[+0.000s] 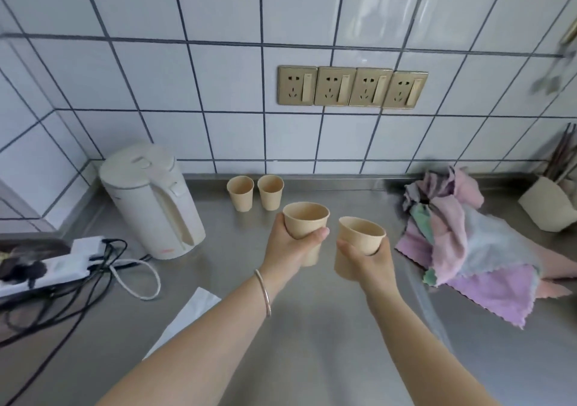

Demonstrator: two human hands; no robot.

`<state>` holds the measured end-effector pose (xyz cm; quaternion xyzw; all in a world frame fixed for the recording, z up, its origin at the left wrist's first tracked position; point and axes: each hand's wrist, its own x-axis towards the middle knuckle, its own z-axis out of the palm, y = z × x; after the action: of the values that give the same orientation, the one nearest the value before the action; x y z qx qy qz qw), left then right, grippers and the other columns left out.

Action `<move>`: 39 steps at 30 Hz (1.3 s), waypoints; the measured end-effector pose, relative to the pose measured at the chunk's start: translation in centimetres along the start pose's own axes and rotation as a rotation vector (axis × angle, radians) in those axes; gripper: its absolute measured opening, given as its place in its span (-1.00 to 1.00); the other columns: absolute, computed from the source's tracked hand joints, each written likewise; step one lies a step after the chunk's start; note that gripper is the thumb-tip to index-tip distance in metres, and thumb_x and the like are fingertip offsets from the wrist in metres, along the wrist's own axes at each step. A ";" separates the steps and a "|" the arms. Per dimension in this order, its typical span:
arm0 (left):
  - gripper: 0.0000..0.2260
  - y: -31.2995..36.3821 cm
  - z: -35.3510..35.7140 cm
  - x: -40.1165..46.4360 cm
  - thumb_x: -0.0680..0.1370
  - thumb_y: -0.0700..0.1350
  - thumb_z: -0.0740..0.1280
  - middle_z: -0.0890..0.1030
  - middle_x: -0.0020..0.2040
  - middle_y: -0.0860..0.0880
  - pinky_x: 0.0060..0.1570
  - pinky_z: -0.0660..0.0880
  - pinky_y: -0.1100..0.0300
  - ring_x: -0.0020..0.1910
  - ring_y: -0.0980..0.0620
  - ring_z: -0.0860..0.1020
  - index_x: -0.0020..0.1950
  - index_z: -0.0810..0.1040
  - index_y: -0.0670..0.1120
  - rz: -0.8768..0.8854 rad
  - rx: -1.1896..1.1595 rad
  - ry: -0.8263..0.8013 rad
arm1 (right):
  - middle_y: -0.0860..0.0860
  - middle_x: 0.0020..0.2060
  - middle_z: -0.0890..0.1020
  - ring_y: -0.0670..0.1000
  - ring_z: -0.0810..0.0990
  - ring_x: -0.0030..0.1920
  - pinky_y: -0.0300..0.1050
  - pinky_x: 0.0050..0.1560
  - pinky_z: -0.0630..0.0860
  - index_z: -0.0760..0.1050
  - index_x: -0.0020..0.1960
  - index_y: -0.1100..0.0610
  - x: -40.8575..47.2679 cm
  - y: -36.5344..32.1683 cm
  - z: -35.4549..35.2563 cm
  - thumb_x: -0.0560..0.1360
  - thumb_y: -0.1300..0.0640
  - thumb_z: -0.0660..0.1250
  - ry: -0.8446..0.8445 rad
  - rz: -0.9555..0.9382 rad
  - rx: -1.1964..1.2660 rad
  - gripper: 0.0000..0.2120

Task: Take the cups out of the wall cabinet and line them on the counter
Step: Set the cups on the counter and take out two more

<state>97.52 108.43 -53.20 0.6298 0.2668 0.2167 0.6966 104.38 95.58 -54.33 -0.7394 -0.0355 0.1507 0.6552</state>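
Observation:
Two beige cups stand side by side, upright, on the steel counter [312, 327] by the tiled wall: one on the left [240, 194], one on the right [270, 192]. My left hand [292, 245] grips a third beige cup [306, 221] above the counter, just in front of and right of that pair. My right hand [370, 260] holds a fourth beige cup [359, 237], tilted a little, to the right of the third. The wall cabinet is out of view.
A white electric kettle [153, 202] stands left of the cups, with a power strip [46, 265] and cables [134, 277] at the far left. A pile of coloured cloths [477, 249] lies at the right, beside a white utensil holder [549, 205]. A white sheet [187, 315] lies near my left forearm.

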 end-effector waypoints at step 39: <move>-0.36 -14.5 5.5 24.5 0.19 -0.07 0.54 0.58 0.16 -0.06 0.16 0.50 0.04 0.13 -0.04 0.56 0.17 0.33 0.12 -0.029 0.256 0.468 | -0.12 0.05 0.58 -0.04 0.54 0.04 -0.20 0.00 0.42 0.34 0.25 -0.09 27.4 8.0 7.2 0.27 0.12 0.53 -0.158 0.013 -0.301 -0.37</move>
<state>119.27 118.22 -69.70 0.6418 0.4546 0.3109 0.5336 127.34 108.21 -67.64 -0.8153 -0.1044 0.2057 0.5311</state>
